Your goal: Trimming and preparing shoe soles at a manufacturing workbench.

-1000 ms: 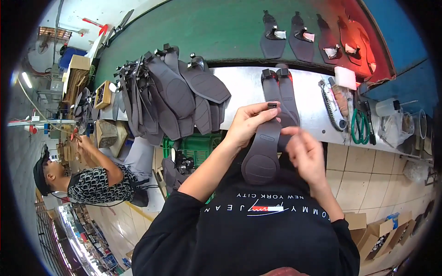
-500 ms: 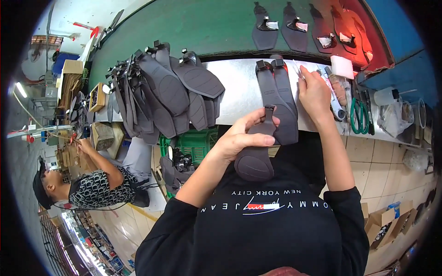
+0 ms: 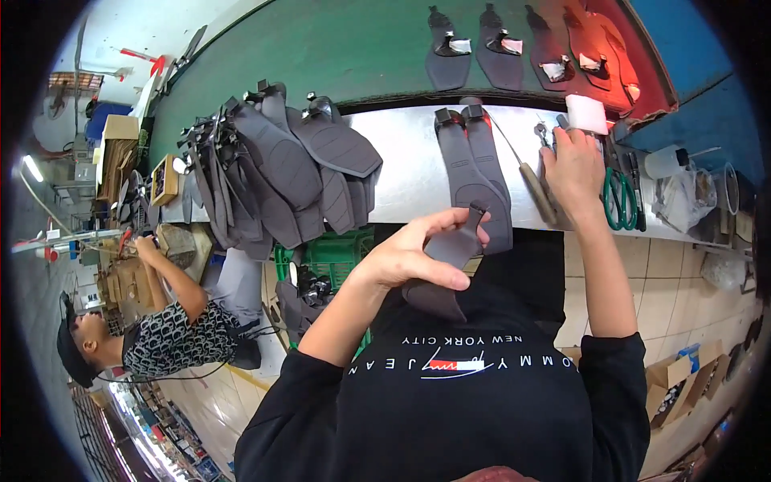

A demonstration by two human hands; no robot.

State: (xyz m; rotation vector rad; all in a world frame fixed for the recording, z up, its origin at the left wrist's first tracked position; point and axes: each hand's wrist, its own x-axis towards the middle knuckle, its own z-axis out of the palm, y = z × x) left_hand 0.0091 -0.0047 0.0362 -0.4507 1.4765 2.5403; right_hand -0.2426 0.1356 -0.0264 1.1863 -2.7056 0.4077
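While the left hand (image 3: 409, 257) grips a dark grey padded strap piece (image 3: 446, 269) in the middle of the frame, close to the person's chest, the thumb lies under it and the fingers press on top, probably so that the soft piece does not fold or slide. The right hand (image 3: 572, 169) is stretched to the upper right, onto the metal table (image 3: 401, 173). It rests with bent fingers on small tools beside a white roll (image 3: 587, 114); whether it already grasps one, I cannot tell.

Between the two hands, two similar grey pieces (image 3: 475, 177) lie side by side on the table, with the buckle ends away from the person, perhaps to keep them in order. At the left, a big pile of the same pieces (image 3: 281, 173) hangs over the table edge. Green-handled scissors (image 3: 618, 201) lie just right of the right hand, within reach. On the green belt (image 3: 321, 48) above, more pieces (image 3: 474, 50) lie apart in a row. In the lower left another person (image 3: 152, 329) works.
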